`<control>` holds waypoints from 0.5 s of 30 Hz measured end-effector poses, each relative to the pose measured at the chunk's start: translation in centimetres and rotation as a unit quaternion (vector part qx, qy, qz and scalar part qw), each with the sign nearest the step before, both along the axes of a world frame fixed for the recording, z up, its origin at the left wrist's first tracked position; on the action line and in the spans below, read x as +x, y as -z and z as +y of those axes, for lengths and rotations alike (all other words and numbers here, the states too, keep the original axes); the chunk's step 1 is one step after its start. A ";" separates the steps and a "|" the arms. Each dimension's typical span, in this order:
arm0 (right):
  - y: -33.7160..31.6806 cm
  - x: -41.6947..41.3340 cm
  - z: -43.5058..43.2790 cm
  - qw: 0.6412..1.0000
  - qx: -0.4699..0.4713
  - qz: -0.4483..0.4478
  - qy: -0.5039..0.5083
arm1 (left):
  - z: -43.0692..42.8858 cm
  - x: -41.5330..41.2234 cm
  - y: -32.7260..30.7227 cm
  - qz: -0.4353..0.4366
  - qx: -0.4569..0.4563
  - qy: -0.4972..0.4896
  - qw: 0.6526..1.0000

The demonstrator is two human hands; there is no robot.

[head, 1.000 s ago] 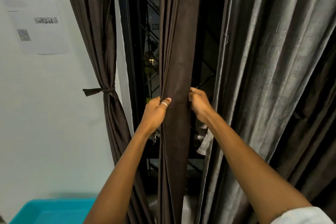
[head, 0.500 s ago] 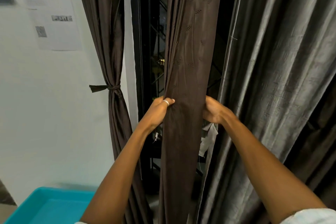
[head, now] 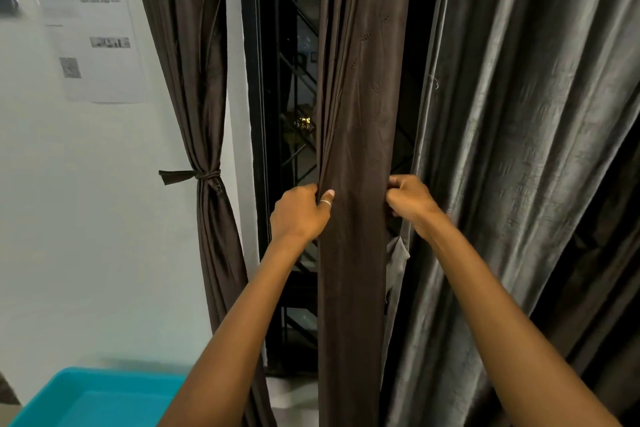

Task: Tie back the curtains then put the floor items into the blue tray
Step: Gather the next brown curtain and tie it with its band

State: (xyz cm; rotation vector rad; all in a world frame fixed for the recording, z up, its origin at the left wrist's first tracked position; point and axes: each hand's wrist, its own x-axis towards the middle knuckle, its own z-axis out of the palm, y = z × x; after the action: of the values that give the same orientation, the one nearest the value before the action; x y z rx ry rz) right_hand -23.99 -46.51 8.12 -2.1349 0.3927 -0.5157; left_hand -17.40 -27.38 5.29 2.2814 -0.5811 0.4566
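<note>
White wall point(head: 104, 218) at left, paper notice point(head: 93, 35) taped up; dark window grille point(head: 294, 135) behind curtains. Left brown curtain point(head: 201, 114) already tied with knotted band point(head: 204, 175). Middle brown curtain panel point(head: 356, 149) hangs straight, bunched between both hands. Left hand point(head: 299, 215) grip closed on panel's left edge, ring on thumb. Right hand point(head: 410, 203) grip closed on panel's right edge. Grey curtain point(head: 519, 149) loose at right. Blue tray point(head: 90, 399) low at bottom left, below tied curtain.
</note>
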 end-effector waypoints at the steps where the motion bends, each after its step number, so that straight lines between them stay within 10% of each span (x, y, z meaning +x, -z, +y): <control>1: 0.0 -0.1 0.1 0.998 -0.052 -0.005 0.026 | -0.3 -0.4 -0.2 -0.007 0.017 -0.014 1.000; 7: 0.9 -1.3 2.4 0.976 -0.142 -0.055 0.155 | -1.8 -1.4 -0.4 0.050 0.026 -0.062 0.996; 15: 3.3 -1.3 5.3 0.969 0.054 -0.190 0.148 | -3.4 -2.5 -0.1 0.287 -0.317 0.083 0.900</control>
State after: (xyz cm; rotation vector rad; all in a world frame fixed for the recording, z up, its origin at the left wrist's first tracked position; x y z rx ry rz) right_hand -25.29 -41.18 4.83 -1.8272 0.5103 -1.0306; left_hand -19.85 -30.80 5.37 1.6011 -0.2599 -0.1200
